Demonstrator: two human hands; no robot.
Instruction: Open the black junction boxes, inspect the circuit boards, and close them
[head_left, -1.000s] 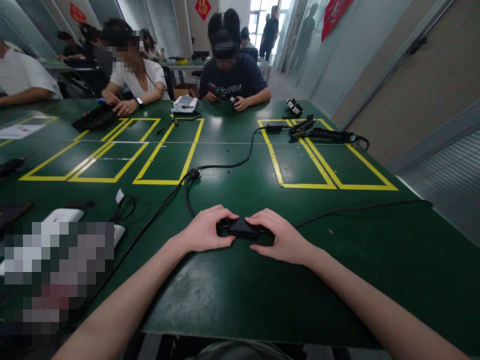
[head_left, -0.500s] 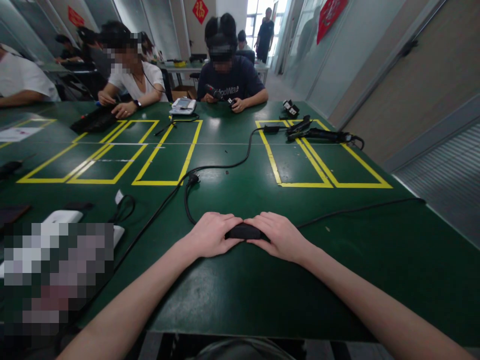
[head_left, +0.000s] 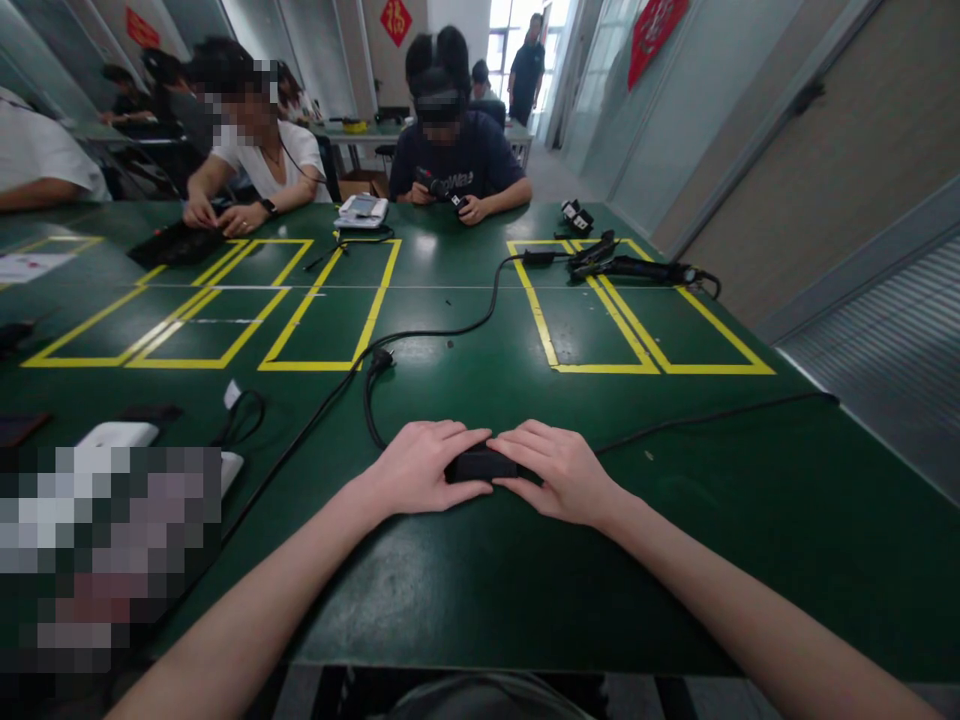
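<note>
Black power adapter (head_left: 484, 463): located in the head view between the two hands, at or just above the green table (head_left: 645, 570); contact with the surface beneath cannot be confirmed.

Head view, alignment. The long axis of the adapter runs left to right, approximately parallel to the table's near edge and along the line joining the hands. The left hand (head_left: 421, 470) is the nearer: the adapter's left end sits close in the hollow between its thumb and fingers. At the right hand (head_left: 564, 472), a dark gap separates the adapter's right end from the corresponding hollow.

Head view, grip. Both hands are closed around the adapter, fingers along the far upper edge, thumbs along the near lower edge. The fingertips of the two hands meet or nearly meet above its middle. Clamping pressure cannot be determined.

Head view, adjacent leads. A black cord (head_left: 369, 405) with a power plug (head_left: 382, 358) curves beyond the left hand; a second black cable (head_left: 712, 412) extends from behind the right hand toward the table's right edge. The hands hide both connections to the adapter.
</note>
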